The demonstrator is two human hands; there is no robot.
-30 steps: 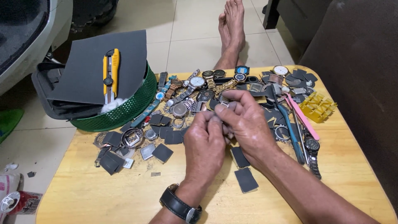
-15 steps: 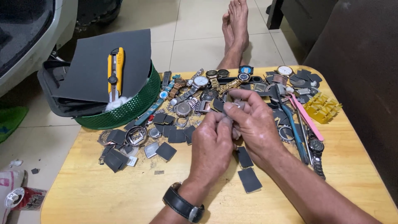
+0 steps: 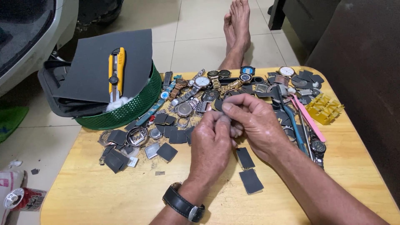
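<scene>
your yellow-and-black utility knife [image 3: 116, 71] lies on a dark grey sheet [image 3: 89, 66] over a green basket [image 3: 129, 110]; pale wooden table [image 3: 104, 196], pink tool [image 3: 310, 121], perhaps translucent yellow plastic holder [image 3: 324, 109].

We see a counter [image 3: 96, 196] of pale, smooth varnished wood. Matt dark abrasive sheets [image 3: 250, 180] lie near its front edge, a larger one [image 3: 89, 68] over the green plastic mesh basket [image 3: 133, 109]. Shiny metal watches [image 3: 203, 82] crowd the back edge beside a translucent yellow plastic block [image 3: 324, 109]. Our left wrist wears a black leather strap [image 3: 180, 203].
</scene>
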